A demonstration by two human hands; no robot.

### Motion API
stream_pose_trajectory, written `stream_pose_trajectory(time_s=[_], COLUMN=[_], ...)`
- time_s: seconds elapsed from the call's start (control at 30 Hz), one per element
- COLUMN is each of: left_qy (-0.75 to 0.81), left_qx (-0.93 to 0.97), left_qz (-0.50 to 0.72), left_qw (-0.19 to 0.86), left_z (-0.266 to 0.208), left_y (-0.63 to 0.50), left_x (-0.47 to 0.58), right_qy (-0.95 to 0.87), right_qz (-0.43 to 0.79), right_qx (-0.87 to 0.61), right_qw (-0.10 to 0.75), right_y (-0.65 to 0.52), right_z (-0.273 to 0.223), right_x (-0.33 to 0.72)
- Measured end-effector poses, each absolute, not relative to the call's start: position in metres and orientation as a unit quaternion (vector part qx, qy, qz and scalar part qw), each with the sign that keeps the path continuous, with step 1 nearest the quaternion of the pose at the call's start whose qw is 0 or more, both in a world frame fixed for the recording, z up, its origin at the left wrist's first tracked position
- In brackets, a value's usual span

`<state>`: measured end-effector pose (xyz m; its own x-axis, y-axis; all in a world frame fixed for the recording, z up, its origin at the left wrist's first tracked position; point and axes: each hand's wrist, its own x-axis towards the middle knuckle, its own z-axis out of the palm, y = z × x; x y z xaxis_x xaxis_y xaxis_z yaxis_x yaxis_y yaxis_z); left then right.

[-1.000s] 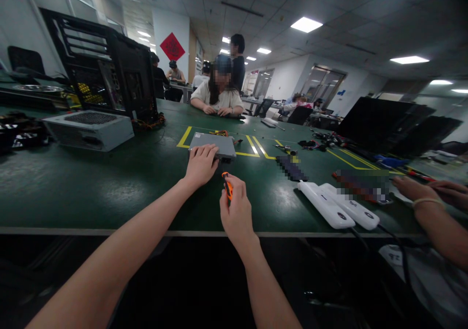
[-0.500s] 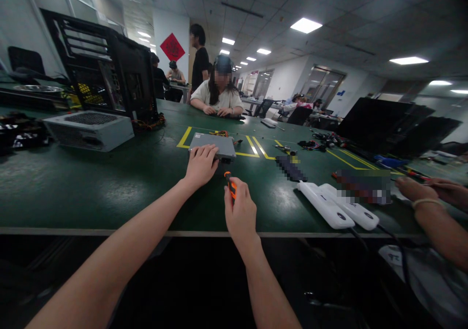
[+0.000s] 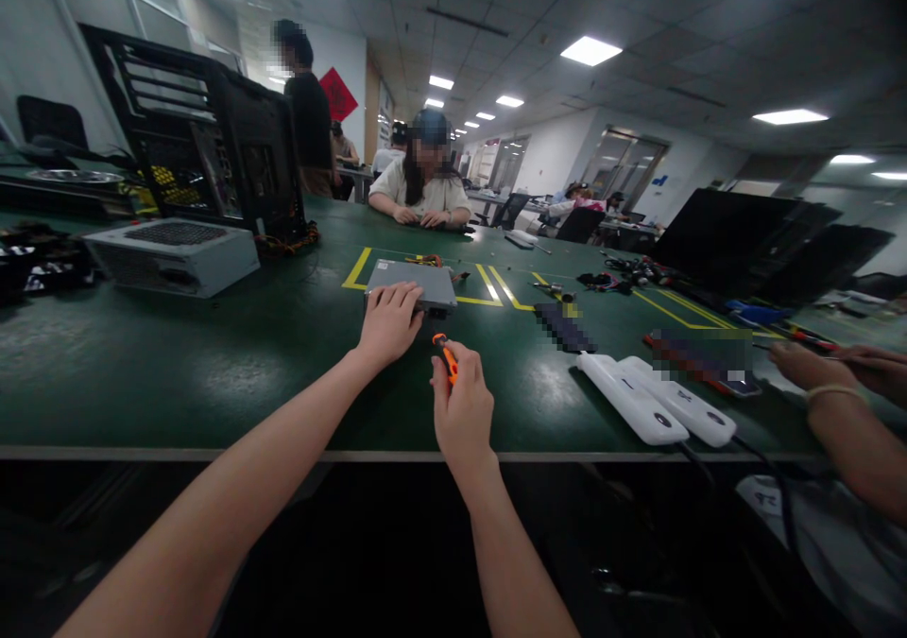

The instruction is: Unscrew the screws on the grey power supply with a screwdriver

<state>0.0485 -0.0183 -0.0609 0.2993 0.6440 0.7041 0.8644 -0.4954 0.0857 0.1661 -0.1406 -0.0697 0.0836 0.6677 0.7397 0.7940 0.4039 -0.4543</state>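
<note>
A grey metal power supply unit [image 3: 425,279] lies on the green table in front of me, coloured wires at its far side. My left hand [image 3: 389,319] grips its near left part, with the fingers over the top. In my right hand [image 3: 464,397] is a screwdriver [image 3: 449,359] with an orange and black handle, fingers closed around it. The handle's orange end points up toward the unit's near side, just short of it. I cannot make out the screwdriver's shaft or tip.
Left stand a larger power supply [image 3: 177,255] and an open black computer case [image 3: 213,137]. White devices [image 3: 630,397] with cables and a dark phone-like object [image 3: 563,326] lie right. A co-worker's hands [image 3: 814,369] work at far right; a person [image 3: 421,184] sits opposite.
My right hand and the screwdriver have shifted slightly left, and the handle tilts a little more. My left hand and the power supply unit stay put. A standing person behind has moved left.
</note>
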Motion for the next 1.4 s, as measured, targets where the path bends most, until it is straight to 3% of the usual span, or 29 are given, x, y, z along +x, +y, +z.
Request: stream_pose_trajectory(time_s=[0.8,1.0,1.27,1.4], left_qy=[-0.475,-0.479,-0.477,-0.481], left_qx=[-0.79,-0.791,-0.79,-0.789], left_qz=[-0.352,-0.348,-0.35,-0.349], left_qw=[0.161,0.156,0.16,0.157], left_z=[-0.0608,-0.0604,-0.0605,-0.0599], left_y=[-0.0184,-0.0191,-0.0187,-0.0194], left_x=[0.0484,0.0485,0.0486,0.0489], right_qy=[-0.731,-0.668,-0.717,-0.672], right_qz=[-0.076,-0.031,-0.074,-0.063], right_qx=[-0.45,-0.498,-0.47,-0.509], right_qw=[0.508,0.552,0.51,0.535], right_y=[-0.14,-0.1387,-0.1405,-0.139], right_z=[-0.0738,-0.0775,-0.0737,-0.0768], right_x=[0.1668,0.1694,0.167,0.1692])
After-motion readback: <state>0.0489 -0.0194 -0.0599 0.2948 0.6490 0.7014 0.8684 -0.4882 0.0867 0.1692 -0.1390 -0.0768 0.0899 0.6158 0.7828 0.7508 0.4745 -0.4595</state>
